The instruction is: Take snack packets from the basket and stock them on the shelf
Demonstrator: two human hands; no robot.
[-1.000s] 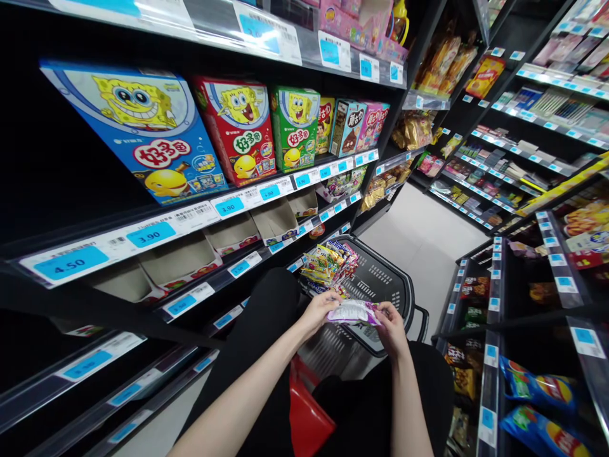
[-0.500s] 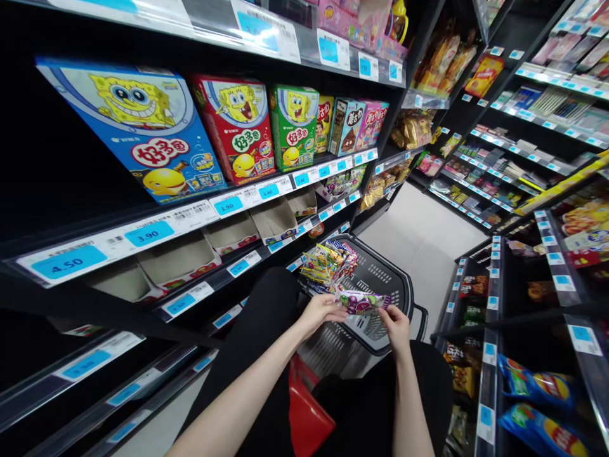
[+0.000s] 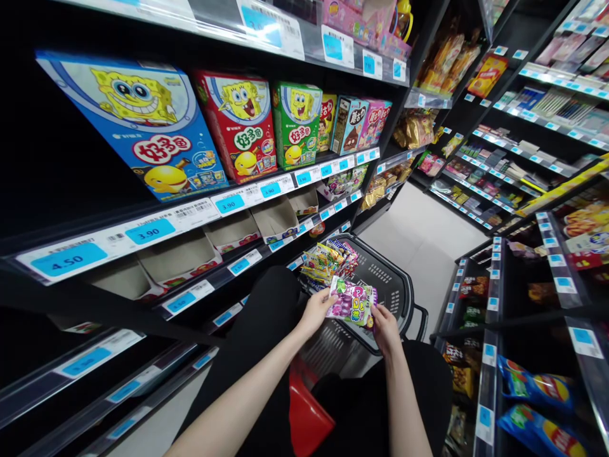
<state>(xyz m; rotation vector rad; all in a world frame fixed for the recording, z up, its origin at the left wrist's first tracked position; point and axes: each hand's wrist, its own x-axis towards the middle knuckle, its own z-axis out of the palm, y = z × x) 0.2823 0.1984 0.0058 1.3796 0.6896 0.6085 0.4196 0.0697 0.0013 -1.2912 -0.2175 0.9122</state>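
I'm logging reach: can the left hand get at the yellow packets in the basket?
Probably yes: the yellow packets lie exposed just beyond the left hand, though it holds the purple packet.

Packet: grape-print snack packet (image 3: 351,303), purple and white, green patches
Pose: printed face up, slanting slightly down rightward
Place: between left hand (image 3: 316,312) and right hand (image 3: 387,327), over black basket (image 3: 380,268)
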